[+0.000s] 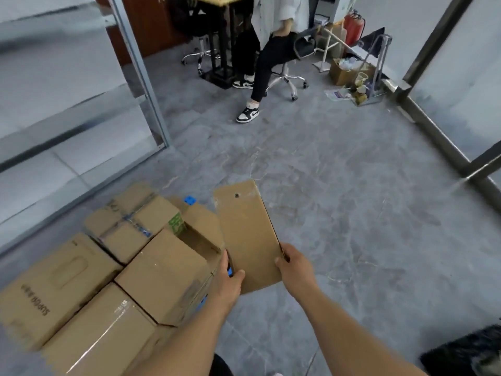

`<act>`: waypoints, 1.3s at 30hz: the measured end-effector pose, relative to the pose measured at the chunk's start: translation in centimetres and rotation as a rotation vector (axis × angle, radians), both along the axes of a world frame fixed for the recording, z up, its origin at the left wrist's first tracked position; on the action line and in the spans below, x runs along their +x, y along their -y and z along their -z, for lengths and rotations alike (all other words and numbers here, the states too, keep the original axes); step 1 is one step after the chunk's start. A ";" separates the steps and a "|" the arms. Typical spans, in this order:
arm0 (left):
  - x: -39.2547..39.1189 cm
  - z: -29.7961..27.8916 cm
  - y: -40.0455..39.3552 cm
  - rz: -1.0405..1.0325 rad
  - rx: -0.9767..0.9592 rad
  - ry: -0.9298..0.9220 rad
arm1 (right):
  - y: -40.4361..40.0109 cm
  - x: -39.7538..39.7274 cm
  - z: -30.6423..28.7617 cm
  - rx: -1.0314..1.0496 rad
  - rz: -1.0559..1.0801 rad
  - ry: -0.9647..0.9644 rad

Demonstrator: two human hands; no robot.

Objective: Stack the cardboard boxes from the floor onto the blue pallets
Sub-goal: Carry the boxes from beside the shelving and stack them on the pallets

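Hands, left hand (230, 280) and right hand (294, 270), pinch the flat cardboard piece (249, 237); keep it level toward the stacked boxes (162, 275).

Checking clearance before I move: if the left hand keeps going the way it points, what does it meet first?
Probably the open cardboard box just ahead; the left hand, holding the flat cardboard piece, sits beside its wall. Depth unclear.

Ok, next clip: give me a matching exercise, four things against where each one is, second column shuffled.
Things:
1. flat cardboard piece
2. fire extinguisher
3. open-topped box
4. SUPOR box

Places:
A. far right, by the wall
B. held between left hand and right hand
C. left end of the stack
D. right edge of the stack, beside the left hand

Pairs: 1-B, 2-A, 3-D, 4-C
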State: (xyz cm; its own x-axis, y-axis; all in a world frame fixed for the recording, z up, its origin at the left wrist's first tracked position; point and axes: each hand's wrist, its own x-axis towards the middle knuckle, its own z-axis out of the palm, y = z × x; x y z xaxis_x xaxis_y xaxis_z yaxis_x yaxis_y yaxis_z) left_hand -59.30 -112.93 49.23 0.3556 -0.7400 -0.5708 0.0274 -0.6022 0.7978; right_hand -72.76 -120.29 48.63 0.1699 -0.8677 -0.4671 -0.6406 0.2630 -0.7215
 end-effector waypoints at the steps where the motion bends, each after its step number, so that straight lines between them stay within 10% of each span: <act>1: 0.1 0.2 0.4 -0.046 0.005 -0.008 | 0.9 0.4 0.4 0.012 -0.032 0.006; 19: 7.6 9.0 13.8 -0.450 0.097 -0.104 | 18.1 11.6 7.7 0.135 -0.364 -0.037; 39: 12.5 29.4 24.2 -0.811 0.253 -0.186 | 30.4 21.0 29.9 0.281 -0.635 -0.085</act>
